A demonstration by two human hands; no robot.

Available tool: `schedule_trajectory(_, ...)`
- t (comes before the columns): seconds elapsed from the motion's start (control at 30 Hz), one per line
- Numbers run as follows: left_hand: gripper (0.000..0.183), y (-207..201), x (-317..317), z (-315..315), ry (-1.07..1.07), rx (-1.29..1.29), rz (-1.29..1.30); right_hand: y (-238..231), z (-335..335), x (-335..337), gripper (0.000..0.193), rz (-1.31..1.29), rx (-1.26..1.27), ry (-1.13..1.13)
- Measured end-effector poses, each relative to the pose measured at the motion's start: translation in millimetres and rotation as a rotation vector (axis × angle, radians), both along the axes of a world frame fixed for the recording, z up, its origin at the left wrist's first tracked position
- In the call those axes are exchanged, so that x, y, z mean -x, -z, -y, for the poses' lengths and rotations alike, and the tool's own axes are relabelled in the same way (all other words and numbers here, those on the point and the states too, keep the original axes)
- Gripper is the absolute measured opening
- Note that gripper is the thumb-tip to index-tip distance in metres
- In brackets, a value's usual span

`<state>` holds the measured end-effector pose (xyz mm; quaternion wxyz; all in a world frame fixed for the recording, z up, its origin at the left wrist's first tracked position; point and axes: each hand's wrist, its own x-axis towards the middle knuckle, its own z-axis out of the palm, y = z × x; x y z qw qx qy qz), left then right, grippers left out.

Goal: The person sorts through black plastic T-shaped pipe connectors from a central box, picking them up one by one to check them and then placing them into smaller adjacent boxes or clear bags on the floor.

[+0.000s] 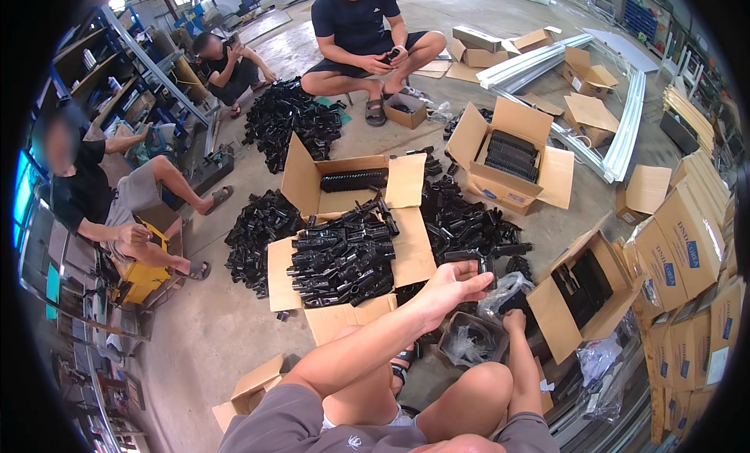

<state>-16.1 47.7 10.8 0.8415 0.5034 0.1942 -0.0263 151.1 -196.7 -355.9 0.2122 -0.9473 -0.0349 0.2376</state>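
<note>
My left hand [455, 287] reaches forward across the middle, fingers and thumb closed around a black molded part [483, 264]. My right hand [514, 321] is lower and to the right, fingers curled, beside a small open box [451, 353] lined with a clear plastic bag [473, 337]. What the right fingers hold, if anything, is hidden. Left of my left hand, a heap of similar black parts [344, 257] lies across an open cardboard box [285, 289]. Beyond the left hand spreads another pile of black parts [461, 218] on the floor.
Open cardboard boxes of black parts stand at right [551, 316] and far right [476, 152]. More black parts [289, 125] lie on the floor. One person [367, 46] sits ahead; two others are at left. White metal profiles [617, 132] and stacked cartons [680, 250] line the right.
</note>
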Motion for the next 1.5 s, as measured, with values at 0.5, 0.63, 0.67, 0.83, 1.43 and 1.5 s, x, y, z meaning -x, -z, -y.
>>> schedule_trajectory(0.5, 0.026, -7.7, -6.1, 6.9, -0.040, -0.032, -0.011, -9.8, -0.6, -17.4, 0.032, -0.128, 0.195, -0.143)
schedule_trajectory(0.63, 0.031, -1.7, 3.2, 2.5, -0.065, -0.036, -0.010, -34.3, -15.2, -0.7, 0.033, -0.110, 0.223, -0.129)
schedule_trajectory(0.67, 0.031, -0.3, 2.5, 3.3, -0.051, -0.037, 0.006, -40.0, -14.1, 2.0, 0.034, -0.107, 0.214, -0.119)
schedule_trajectory(0.83, 0.030, -0.3, -2.0, 10.5, -0.038, -0.080, 0.000, -45.4, -1.6, -9.5, 0.041, -0.221, 0.320, -0.132)
schedule_trajectory(1.43, 0.025, 2.0, -13.1, 0.4, -0.095, -0.201, -0.036, -94.4, -1.9, 25.9, 0.032, -0.016, 0.110, 0.057)
schedule_trajectory(1.5, 0.022, 3.2, -19.4, 6.0, -0.124, -0.232, 0.037, -103.3, 2.8, 37.2, 0.019, 0.202, -0.099, 0.102)
